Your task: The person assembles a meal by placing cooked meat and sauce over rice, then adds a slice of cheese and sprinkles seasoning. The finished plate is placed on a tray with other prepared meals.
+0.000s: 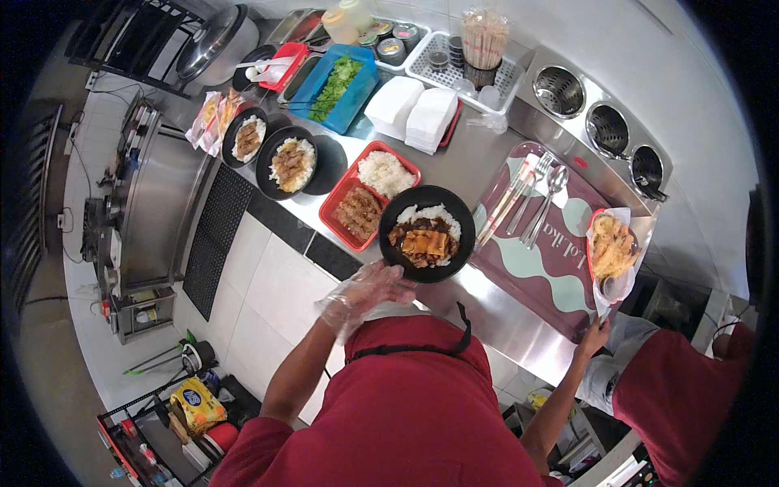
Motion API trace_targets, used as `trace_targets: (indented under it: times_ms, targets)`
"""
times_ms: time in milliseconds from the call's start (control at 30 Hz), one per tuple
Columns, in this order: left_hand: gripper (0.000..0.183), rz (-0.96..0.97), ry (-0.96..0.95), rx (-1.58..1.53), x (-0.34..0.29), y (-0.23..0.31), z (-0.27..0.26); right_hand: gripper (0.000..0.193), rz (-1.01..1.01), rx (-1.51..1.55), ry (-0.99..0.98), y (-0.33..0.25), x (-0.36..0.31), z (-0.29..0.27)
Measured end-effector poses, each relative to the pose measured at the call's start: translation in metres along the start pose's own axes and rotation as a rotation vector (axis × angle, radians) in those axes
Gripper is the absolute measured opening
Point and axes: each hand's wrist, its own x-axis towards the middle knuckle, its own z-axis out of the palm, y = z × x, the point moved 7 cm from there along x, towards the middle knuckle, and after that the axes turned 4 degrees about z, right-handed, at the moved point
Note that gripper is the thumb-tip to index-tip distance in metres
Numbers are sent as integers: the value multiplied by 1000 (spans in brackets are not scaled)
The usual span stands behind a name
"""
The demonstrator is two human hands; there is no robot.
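Left hand (365, 294), gloved, fingers curled under near rim of black bowl (428, 234) of rice w/ meat, just above counter (454, 162) edge. Keep bowl level, grip firm. Right hand (595, 334) pinches tray (519, 268) corner; steady it.

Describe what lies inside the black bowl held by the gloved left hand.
The black bowl holds white rice, partly covered by brown meat and orange-yellow slices. What lies beneath them is hidden.
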Motion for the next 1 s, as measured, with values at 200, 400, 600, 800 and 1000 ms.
trace_targets:
  times_ms: [200,400,600,800,1000]
  targets:
    - [55,154,335,131,1,28,-113,45,30,234,349,-18,-39,-20]
    - [42,288,363,79,28,61,-143,56,123,107,684,-63,-143,-31]
    - [27,260,170,260,36,43,-166,48,213,136,635,-160,-252,14]
    - [26,136,-336,674,13,104,-143,35,94,207,430,-214,-332,102]
    - [37,341,-473,866,42,268,-127,41,164,159,362,-211,-403,113]
